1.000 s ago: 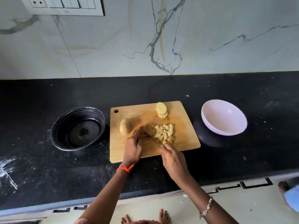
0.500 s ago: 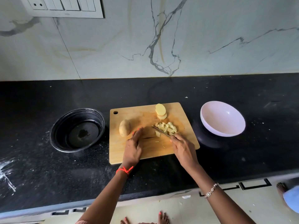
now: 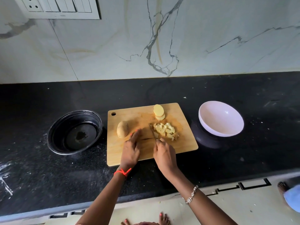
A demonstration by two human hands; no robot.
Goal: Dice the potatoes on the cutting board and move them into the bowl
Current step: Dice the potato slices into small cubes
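Observation:
On the wooden cutting board [image 3: 185,143] lie a whole unpeeled potato [image 3: 122,129] at the left, a stack of potato slices [image 3: 159,112] at the back, and a pile of diced potato [image 3: 166,131] right of centre. My right hand [image 3: 164,153] grips a knife [image 3: 152,131] whose blade stands against the left side of the diced pile. My left hand [image 3: 131,149] rests flat on the board beside the whole potato, fingers straight. A white bowl [image 3: 221,118], with nothing in it, stands right of the board.
A black round bowl [image 3: 75,132] sits left of the board on the black countertop [image 3: 48,176]. A marble wall rises behind, with a switch panel [image 3: 61,7] at top left. Another person's foot [image 3: 283,186] shows on the floor at the lower right.
My right hand swept the knife right through the diced pieces, then drew back left; the blade now stands against the pile's left side. The pile sits more bunched. My left hand stayed put.

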